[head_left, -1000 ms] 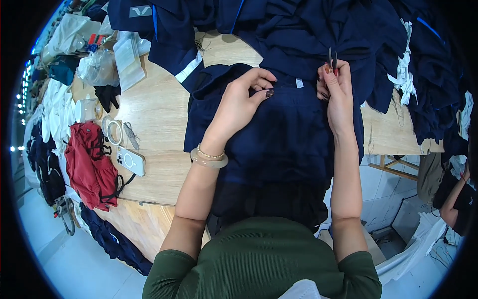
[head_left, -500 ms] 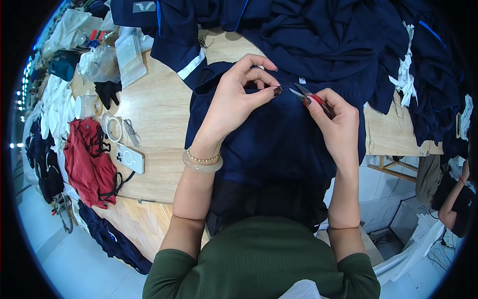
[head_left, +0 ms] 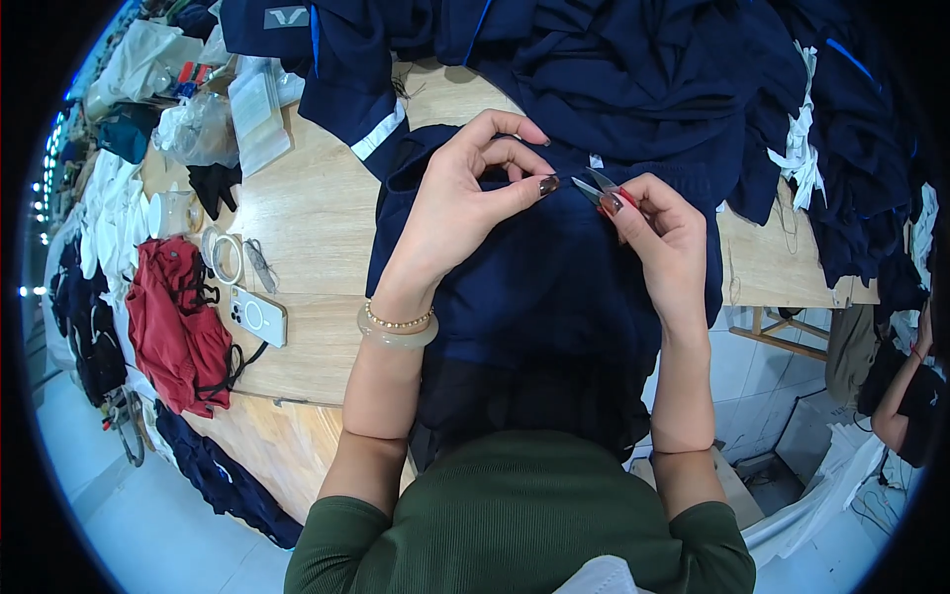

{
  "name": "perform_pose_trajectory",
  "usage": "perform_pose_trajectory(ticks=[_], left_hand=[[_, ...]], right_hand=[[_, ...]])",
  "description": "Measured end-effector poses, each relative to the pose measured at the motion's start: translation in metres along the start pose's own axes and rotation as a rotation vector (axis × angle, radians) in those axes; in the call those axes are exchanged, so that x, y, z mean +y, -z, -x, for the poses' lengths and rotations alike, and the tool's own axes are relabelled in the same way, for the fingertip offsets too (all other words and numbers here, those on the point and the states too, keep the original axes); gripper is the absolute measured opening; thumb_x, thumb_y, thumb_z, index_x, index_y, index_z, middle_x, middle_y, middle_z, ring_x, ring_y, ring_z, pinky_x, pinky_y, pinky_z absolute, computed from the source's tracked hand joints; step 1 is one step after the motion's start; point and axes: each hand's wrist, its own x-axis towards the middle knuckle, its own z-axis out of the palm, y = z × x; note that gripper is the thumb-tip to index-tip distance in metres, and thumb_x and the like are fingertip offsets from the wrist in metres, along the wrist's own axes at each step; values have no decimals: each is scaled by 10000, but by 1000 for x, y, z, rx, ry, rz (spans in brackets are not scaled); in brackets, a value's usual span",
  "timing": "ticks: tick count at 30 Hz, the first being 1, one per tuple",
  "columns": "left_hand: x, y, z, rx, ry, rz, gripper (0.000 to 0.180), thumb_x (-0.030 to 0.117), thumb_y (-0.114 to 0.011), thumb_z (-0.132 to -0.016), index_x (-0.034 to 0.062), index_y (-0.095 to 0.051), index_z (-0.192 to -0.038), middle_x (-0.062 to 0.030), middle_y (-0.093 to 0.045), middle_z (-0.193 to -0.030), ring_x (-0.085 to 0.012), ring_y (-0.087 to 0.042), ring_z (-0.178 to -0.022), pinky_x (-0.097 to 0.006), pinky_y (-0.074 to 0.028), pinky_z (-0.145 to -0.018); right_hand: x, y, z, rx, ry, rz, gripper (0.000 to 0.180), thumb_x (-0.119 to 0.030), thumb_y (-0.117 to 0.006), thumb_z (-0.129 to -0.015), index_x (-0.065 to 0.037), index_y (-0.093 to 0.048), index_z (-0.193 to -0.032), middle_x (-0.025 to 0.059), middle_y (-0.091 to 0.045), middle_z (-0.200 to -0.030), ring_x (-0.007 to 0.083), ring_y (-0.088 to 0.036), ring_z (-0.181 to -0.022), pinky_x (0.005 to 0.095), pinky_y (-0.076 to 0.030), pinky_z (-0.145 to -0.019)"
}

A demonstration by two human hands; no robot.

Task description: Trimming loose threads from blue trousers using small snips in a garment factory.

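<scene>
A navy garment (head_left: 554, 277) lies across the table's near edge and hangs down toward me. Above its waistband, my left hand (head_left: 485, 178) pinches thumb and forefinger together. Whatever is between those fingertips is too small to make out; the other fingers are loosely curled. My right hand (head_left: 665, 233) is closed around small thread snips (head_left: 600, 184) with red handles. The blades stand a little apart, and their tips point left toward the pinch, a short gap away. Just beyond the blades, a small white tag (head_left: 596, 160) shows on the navy fabric.
More navy garments (head_left: 633, 79) are heaped along the far side of the wooden table (head_left: 307, 238). At the left lie a red cloth bag (head_left: 178, 317), a phone (head_left: 259, 317), a tape roll (head_left: 229, 259) and plastic bags (head_left: 198, 129). Another person's arm (head_left: 902, 386) shows at far right.
Both hands have shifted slightly left. The snips remain in my right hand with the blades a little apart, and the left-hand pinch is kept.
</scene>
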Motion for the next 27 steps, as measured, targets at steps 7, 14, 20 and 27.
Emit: perform_pose_trajectory(ticks=[7, 14, 20, 27], left_hand=[[-1, 1, -1, 13, 52, -42, 316, -20, -697, -852, 3, -572, -1142, -37, -686, -907, -72, -591, -832, -202, -461, -789], [-6, -1, -2, -46, -18, -156, 154, -34, -664, -876, -2, -662, -1028, -17, -673, -919, -68, -600, -840, -206, -477, -804], [-2, -6, -2, -25, 1, -186, 139, -32, -635, -897, -31, -690, -1025, -18, -674, -917, -64, -598, -854, -202, -474, -801], [-2, -5, -3, -43, -57, -200, 177, -46, -591, -905, -24, -710, -1035, -22, -682, -934, -62, -573, -827, -193, -457, -778]], right_hand=[[2, -3, 1, 20, 73, 218, 129, -97, -667, -950, 11, -656, -880, -46, -582, -745, 12, -458, -665, 173, -327, -598], [-2, 5, -8, -14, -140, 44, 148, -131, -667, -952, -2, -668, -880, -46, -576, -733, 15, -447, -661, 179, -330, -601], [2, 7, -9, -4, -51, 191, 159, -139, -684, -937, 2, -659, -869, -35, -596, -727, 22, -463, -664, 191, -341, -605], [-12, 11, -9, -46, -3, 278, 175, -154, -690, -933, 17, -660, -911, 5, -612, -729, 48, -500, -664, 210, -390, -621]])
